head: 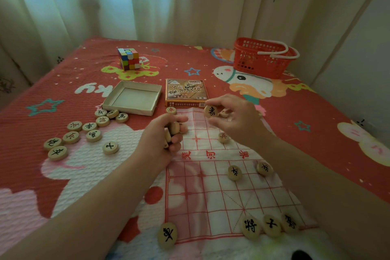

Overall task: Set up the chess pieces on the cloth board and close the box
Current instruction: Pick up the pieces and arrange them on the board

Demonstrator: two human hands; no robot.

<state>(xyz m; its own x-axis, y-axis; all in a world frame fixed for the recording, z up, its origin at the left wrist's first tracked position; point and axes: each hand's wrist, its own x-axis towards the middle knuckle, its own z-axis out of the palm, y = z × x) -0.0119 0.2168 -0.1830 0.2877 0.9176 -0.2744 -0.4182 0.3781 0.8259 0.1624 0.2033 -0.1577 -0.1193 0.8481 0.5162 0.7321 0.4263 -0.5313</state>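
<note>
A white cloth board (213,188) with red lines lies on the bed. My left hand (162,137) grips several wooden chess pieces (174,128) above the board's far left part. My right hand (234,116) pinches a black-marked piece (211,111) above the far edge. Wooden pieces sit on the board: a red one (223,137), two black ones (234,172) mid-board, three (271,226) on the near edge, one (167,235) at the near left corner. The open box tray (133,98) and its printed lid (185,92) lie beyond the board.
Several loose pieces (84,133) lie on the red bedspread to the left. A colourful cube (128,58) stands at the back, a red plastic basket (263,57) at the back right. Curtains hang behind the bed.
</note>
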